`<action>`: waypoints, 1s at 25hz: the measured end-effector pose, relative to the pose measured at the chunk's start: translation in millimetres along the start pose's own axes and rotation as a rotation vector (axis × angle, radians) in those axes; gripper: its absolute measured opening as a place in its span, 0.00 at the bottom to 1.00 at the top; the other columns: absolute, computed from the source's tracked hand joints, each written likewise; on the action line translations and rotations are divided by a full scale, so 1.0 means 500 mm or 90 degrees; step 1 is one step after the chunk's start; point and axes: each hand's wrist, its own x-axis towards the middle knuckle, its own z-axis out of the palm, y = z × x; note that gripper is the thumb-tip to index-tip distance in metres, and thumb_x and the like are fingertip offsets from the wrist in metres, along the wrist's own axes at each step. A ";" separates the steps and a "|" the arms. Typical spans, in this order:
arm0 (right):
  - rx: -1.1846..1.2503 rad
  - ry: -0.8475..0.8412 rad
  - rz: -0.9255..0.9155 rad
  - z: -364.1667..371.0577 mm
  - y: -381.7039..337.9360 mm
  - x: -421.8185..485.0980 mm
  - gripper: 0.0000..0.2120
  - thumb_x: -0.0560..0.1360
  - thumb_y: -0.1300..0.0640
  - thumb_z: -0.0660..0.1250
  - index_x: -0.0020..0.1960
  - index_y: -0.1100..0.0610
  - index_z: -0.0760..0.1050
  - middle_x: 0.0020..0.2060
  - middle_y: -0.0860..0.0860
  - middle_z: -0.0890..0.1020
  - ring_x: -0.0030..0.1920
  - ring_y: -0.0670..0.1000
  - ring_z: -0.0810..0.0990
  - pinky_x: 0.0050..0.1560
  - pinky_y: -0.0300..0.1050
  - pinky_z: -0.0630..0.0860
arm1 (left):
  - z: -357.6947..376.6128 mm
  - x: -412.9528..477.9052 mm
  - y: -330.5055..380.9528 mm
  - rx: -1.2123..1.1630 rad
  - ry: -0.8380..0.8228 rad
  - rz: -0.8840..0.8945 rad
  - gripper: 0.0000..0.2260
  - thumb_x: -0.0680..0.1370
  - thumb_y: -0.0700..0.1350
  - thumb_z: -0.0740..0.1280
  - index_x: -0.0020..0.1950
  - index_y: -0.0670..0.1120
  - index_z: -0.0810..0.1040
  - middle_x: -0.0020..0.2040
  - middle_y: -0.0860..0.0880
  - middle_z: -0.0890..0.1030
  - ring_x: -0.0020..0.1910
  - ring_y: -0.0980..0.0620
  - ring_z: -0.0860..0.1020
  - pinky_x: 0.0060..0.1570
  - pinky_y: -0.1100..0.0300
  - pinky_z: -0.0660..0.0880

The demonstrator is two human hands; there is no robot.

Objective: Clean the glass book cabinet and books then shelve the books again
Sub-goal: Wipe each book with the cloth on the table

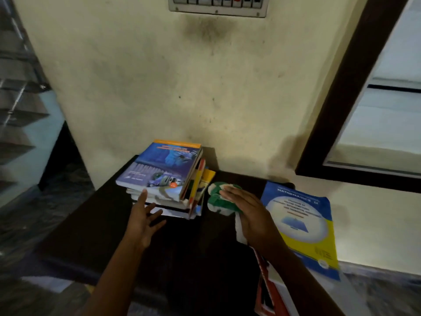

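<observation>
Stained cream wall (182,76) below a switch panel (217,5) — dark table (91,224), stairs (20,99) at left

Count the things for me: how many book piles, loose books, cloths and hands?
Book piles: 1, the stack
Loose books: 2, the Mathematics book and a red-and-white book
Cloths: 1, the green-and-white cloth
Hands: 2, the left hand and the right hand
Total: 6
</observation>
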 end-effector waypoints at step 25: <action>0.194 -0.050 0.064 0.214 -0.029 0.216 0.23 0.73 0.67 0.55 0.65 0.54 0.72 0.65 0.49 0.73 0.67 0.39 0.67 0.64 0.26 0.61 | -0.077 0.224 0.129 -0.006 0.093 0.012 0.19 0.73 0.41 0.71 0.60 0.37 0.69 0.50 0.38 0.78 0.41 0.45 0.79 0.24 0.56 0.78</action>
